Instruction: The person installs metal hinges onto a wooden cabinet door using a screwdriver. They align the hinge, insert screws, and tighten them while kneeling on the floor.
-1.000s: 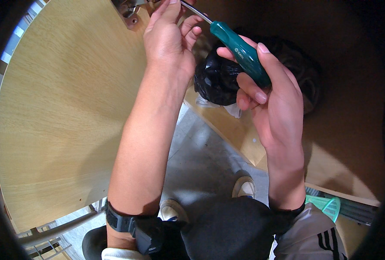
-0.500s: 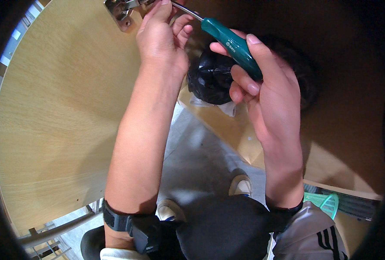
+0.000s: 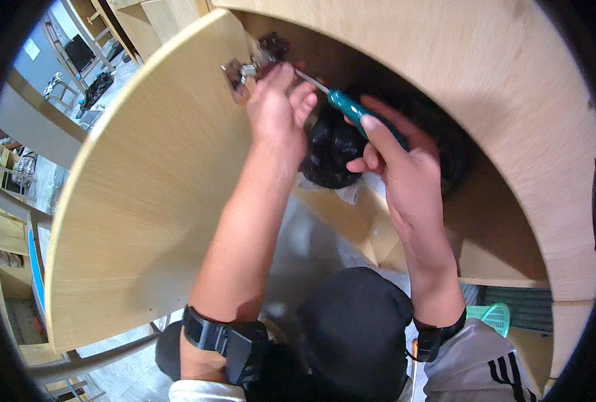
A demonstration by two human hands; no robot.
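A wooden cabinet door stands swung out on the left, with a metal hinge near its upper edge. My left hand is closed at the hinge arm, thumb and fingertips pinching there; its fingers partly hide the metal. In my right hand is a screwdriver with a green handle, the thumb along the handle and fingers around it. Its shaft slants up and left to the hinge beside my left fingers. Where the tip meets the hinge is hidden.
Behind my hands, inside the dark cabinet, sits a black plastic bag. The pale cabinet front curves above and right of my arms. A green plastic basket stands at lower right. Furniture and a curved metal rail lie left of the door.
My view has tilted up, bringing the whole hinge and the cabinet's front into sight. Both hands keep their places at the hinge and on the screwdriver.
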